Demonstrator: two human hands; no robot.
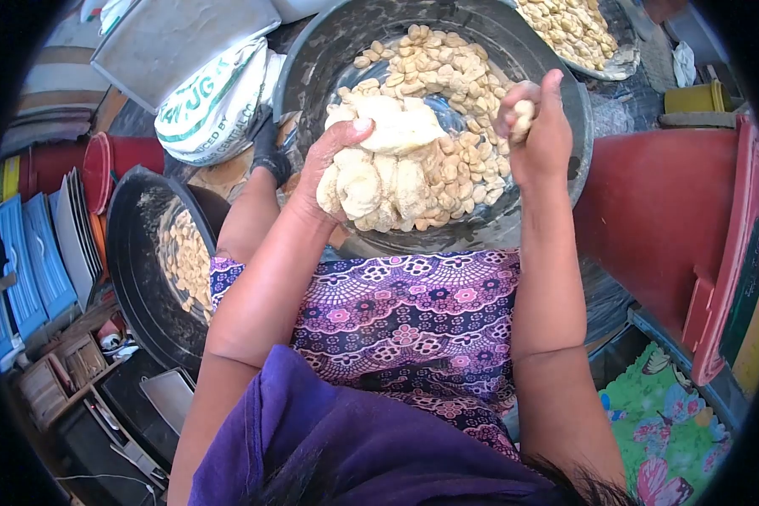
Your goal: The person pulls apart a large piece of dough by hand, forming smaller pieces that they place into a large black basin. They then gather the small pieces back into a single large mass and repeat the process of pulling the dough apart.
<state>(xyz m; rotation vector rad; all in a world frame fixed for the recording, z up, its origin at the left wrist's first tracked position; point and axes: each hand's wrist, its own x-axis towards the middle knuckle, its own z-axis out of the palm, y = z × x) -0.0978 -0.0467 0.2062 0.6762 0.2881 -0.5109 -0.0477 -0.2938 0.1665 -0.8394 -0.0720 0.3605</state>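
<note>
My left hand [319,160] is closed around a large, pale, floury lump of dough [388,126], its thumb pressed over the top edge. Coiled, rounded folds show on the lump's lower side. My right hand [546,135] is raised near the basin's right rim, thumb up and fingers curled around a small dough piece [522,120]. Both hands are over a wide black basin [308,72] in front of my lap. Many small, flattened dough pieces [468,169] lie spread across its floor, partly hidden beneath the lump.
A second black basin [131,270] with similar pieces leans at my left. More pieces fill a container [569,34] at the upper right. A white sack with green print [207,114] lies beyond my left arm. A large red bin [658,228] stands close on the right.
</note>
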